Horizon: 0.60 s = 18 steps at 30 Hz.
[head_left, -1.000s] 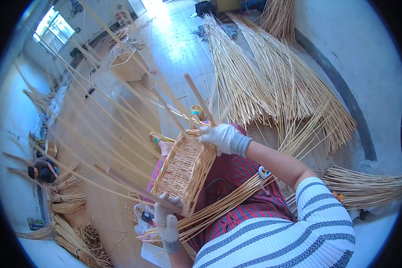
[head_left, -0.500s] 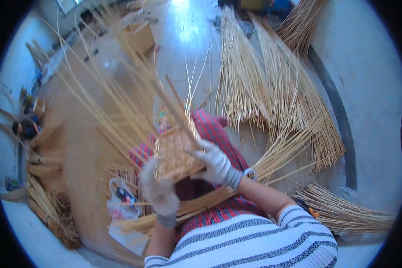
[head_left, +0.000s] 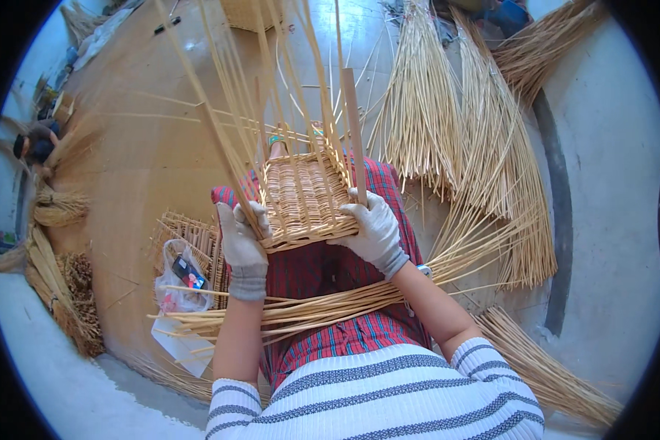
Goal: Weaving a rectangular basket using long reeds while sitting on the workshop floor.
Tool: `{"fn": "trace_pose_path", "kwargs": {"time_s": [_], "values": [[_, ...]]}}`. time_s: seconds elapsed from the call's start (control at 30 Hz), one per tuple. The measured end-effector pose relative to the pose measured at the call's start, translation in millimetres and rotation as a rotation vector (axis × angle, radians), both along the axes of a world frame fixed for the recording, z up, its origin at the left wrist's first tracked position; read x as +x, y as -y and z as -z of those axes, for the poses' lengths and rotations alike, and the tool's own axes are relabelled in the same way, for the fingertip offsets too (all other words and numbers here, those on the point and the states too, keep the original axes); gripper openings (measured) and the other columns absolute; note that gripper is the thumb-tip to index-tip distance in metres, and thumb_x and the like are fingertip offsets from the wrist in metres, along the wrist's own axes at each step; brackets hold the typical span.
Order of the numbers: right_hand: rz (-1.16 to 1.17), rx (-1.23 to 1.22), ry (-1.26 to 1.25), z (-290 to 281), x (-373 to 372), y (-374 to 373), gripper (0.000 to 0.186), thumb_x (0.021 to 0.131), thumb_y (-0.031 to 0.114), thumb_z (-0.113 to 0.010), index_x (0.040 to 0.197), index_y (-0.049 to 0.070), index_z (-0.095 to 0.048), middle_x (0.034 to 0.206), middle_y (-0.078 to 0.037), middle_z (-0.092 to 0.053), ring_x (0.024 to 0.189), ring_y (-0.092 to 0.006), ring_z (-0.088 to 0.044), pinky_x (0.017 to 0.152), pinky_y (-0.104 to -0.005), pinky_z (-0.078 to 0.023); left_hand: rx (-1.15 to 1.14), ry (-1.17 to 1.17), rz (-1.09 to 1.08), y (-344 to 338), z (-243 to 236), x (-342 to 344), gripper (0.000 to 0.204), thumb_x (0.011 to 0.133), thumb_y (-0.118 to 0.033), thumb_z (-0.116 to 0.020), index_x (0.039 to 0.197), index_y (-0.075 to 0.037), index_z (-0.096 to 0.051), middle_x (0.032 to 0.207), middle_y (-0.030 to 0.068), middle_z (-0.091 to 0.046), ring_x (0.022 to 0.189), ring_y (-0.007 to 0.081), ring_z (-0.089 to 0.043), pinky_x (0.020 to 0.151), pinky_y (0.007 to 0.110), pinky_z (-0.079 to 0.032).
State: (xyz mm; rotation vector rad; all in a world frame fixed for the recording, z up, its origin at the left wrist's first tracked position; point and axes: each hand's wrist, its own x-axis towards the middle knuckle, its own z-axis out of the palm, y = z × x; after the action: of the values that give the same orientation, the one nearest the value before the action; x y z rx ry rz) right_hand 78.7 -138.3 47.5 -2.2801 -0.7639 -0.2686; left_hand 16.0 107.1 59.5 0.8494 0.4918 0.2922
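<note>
A small woven wicker basket [head_left: 304, 194] rests over my lap, with long pale stakes and thicker rods rising from its rim. My left hand [head_left: 240, 242], in a pale glove, grips its near left corner beside a thick rod [head_left: 231, 161]. My right hand [head_left: 374, 227], gloved too, grips the near right corner, where another thick rod [head_left: 352, 125] stands upright. A loose bundle of long canes [head_left: 323, 308] lies across my lap between my forearms and my body.
Large cane bundles [head_left: 425, 110] lie at right and lower right [head_left: 543, 367]. At left are a plastic bag with a phone [head_left: 189, 273], woven pieces [head_left: 198, 227], fibre bundles [head_left: 66, 293] and another person [head_left: 38, 143], bent low. A box [head_left: 249, 9] sits at the top.
The basket has swung upright toward the middle and sits more squarely between my hands. My left hand has moved up to its corner; my right hand has shifted round with it.
</note>
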Motion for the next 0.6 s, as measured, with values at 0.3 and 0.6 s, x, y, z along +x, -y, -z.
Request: {"fn": "trace_pose_path", "kwargs": {"time_s": [0.3, 0.6], "values": [[-0.059, -0.033, -0.038, -9.3, 1.6, -2.4, 0.069, 0.053, 0.036, -0.094, 0.113, 0.014, -0.067, 0.127, -0.014, -0.056, 0.116, -0.0341, -0.054, 0.098, -0.0442, -0.045, -0.139, 0.102, 0.095, -9.4, 7.3, -12.8, 0.065, 0.1, -0.063, -0.037, 0.091, -0.004, -0.063, 0.073, 0.0079, -0.059, 0.062, 0.0184, -0.056, 0.058, 0.03, -0.047], [0.017, 0.207, 0.025, -9.5, 11.7, -5.9, 0.017, 0.088, 0.026, -0.068, 0.08, 0.011, -0.071, 0.07, -0.005, -0.06, 0.081, -0.0284, -0.058, 0.092, -0.0426, -0.042, 0.021, 0.112, 0.093, 16.1, -10.5, -28.2, 0.049, 0.102, -0.052, -0.045, 0.098, -0.005, -0.059, 0.072, 0.0025, -0.053, 0.061, 0.0134, -0.051, 0.057, 0.027, -0.042]]}}
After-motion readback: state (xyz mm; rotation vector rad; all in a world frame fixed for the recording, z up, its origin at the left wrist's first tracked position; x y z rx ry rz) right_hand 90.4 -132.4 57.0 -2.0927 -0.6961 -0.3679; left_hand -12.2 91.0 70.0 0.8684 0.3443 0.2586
